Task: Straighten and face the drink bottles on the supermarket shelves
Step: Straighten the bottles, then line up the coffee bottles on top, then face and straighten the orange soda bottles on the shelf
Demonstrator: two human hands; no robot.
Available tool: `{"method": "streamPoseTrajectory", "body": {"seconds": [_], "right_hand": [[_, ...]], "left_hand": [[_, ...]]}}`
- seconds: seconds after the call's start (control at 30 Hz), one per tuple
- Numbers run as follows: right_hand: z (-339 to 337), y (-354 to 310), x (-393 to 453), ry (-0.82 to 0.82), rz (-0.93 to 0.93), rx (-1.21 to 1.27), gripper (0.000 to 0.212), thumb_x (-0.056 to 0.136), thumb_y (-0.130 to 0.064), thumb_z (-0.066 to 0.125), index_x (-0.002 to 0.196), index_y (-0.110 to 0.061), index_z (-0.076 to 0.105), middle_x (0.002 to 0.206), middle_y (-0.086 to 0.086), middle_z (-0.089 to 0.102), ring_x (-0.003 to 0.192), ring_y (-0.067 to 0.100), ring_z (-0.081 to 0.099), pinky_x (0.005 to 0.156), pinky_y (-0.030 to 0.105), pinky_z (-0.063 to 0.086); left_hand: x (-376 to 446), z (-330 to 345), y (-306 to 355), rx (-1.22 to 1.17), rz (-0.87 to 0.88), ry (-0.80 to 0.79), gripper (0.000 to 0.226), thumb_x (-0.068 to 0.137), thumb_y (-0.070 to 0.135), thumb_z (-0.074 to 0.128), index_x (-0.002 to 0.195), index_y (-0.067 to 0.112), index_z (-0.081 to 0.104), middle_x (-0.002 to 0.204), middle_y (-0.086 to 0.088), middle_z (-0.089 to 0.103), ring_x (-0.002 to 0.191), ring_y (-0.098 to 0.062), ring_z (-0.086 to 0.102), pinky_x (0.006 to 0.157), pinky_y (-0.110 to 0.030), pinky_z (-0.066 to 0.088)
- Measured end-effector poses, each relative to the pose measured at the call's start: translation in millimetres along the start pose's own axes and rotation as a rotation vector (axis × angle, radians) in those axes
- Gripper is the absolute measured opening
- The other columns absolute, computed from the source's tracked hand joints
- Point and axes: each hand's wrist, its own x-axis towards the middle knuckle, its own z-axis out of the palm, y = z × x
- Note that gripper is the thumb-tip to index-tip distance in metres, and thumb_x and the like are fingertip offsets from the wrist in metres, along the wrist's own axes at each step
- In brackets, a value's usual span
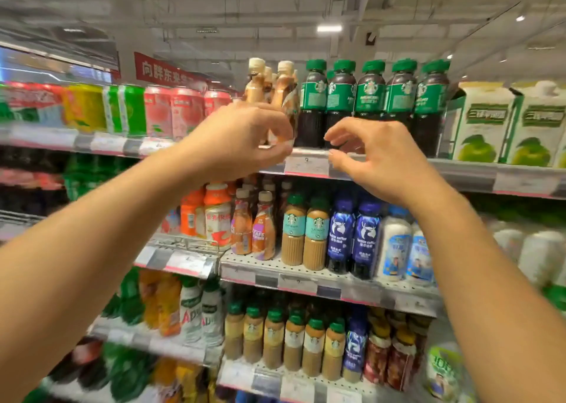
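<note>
I have both hands up at the top shelf [309,164]. My left hand [242,140] has its fingers curled in front of the base of the tan bottles [286,96]; blur keeps me from telling whether it grips one. My right hand [376,160] hangs loosely spread, fingers bent, empty, just before the green-capped bottles [369,96], which stand upright in a row with labels facing me. Cartons [487,120] stand to their right.
</note>
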Motion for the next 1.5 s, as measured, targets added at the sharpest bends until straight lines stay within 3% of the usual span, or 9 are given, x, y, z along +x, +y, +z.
{"method": "streamPoseTrajectory", "body": {"seconds": [0.17, 0.53, 0.83, 1.0, 1.17, 1.3, 1.5], "right_hand": [[39.5, -40.5, -26.4, -0.092, 0.018, 0.092, 0.023, 0.094, -0.034, 0.069, 0.114, -0.023, 0.071, 0.101, -0.007, 0.075, 0.089, 0.006, 0.071, 0.089, 0.034, 0.058], [129.3, -154.7, -68.0, -0.146, 0.220, 0.090, 0.022, 0.094, -0.038, 0.067, 0.111, -0.025, 0.072, 0.096, -0.009, 0.075, 0.087, 0.006, 0.070, 0.087, 0.039, 0.059], [194.9, -240.7, -93.0, -0.281, 0.356, 0.110, 0.024, 0.094, -0.034, 0.069, 0.115, -0.022, 0.071, 0.094, -0.010, 0.073, 0.087, 0.004, 0.069, 0.087, 0.036, 0.059], [225.8, -252.0, -93.7, -0.328, 0.372, 0.107, 0.025, 0.093, -0.039, 0.068, 0.116, -0.029, 0.069, 0.097, -0.014, 0.072, 0.091, 0.007, 0.069, 0.088, 0.040, 0.058], [259.6, -251.1, -82.9, -0.353, 0.354, 0.091, 0.033, 0.095, -0.039, 0.067, 0.126, -0.030, 0.067, 0.109, -0.010, 0.073, 0.097, 0.006, 0.065, 0.089, 0.029, 0.055], [294.5, -242.3, -76.1, -0.400, 0.354, 0.154, 0.041, 0.095, -0.041, 0.064, 0.135, -0.031, 0.063, 0.114, -0.009, 0.072, 0.103, 0.010, 0.067, 0.093, 0.038, 0.058], [352.3, -232.5, -73.4, -0.519, 0.339, 0.128, 0.054, 0.096, -0.046, 0.060, 0.148, -0.033, 0.050, 0.142, -0.007, 0.061, 0.127, 0.019, 0.057, 0.104, 0.042, 0.050]], "left_hand": [[-63.2, -7.8, -20.5, -0.033, -0.038, -0.151, 0.026, 0.094, 0.045, 0.060, 0.110, 0.027, 0.070, 0.101, 0.011, 0.069, 0.088, -0.010, 0.064, 0.077, -0.034, 0.054], [-194.5, -14.2, -110.1, -0.187, -0.022, -0.407, 0.034, 0.093, 0.053, 0.058, 0.112, 0.027, 0.071, 0.097, 0.015, 0.071, 0.087, -0.003, 0.067, 0.074, -0.025, 0.051], [-288.3, -13.4, -192.2, -0.236, -0.081, -0.543, 0.036, 0.093, 0.056, 0.055, 0.116, 0.032, 0.067, 0.103, 0.014, 0.071, 0.090, -0.006, 0.067, 0.080, -0.035, 0.057], [-322.8, 0.2, -225.4, -0.205, -0.151, -0.540, 0.038, 0.095, 0.052, 0.056, 0.124, 0.029, 0.064, 0.120, 0.010, 0.069, 0.108, -0.013, 0.063, 0.092, -0.039, 0.054], [-340.3, 17.2, -243.2, -0.178, -0.262, -0.496, 0.049, 0.096, 0.049, 0.058, 0.139, 0.027, 0.056, 0.139, 0.008, 0.060, 0.126, -0.013, 0.054, 0.103, -0.035, 0.046], [-353.5, 30.9, -260.1, -0.148, -0.361, -0.517, 0.060, 0.095, 0.052, 0.057, 0.149, 0.031, 0.043, 0.156, 0.005, 0.043, 0.142, -0.017, 0.040, 0.114, -0.038, 0.037], [-376.0, 57.9, -277.0, -0.128, -0.458, -0.545, 0.074, 0.096, 0.050, 0.057, 0.159, 0.029, 0.025, 0.167, 0.006, 0.019, 0.153, -0.016, 0.019, 0.122, -0.039, 0.026]]}}
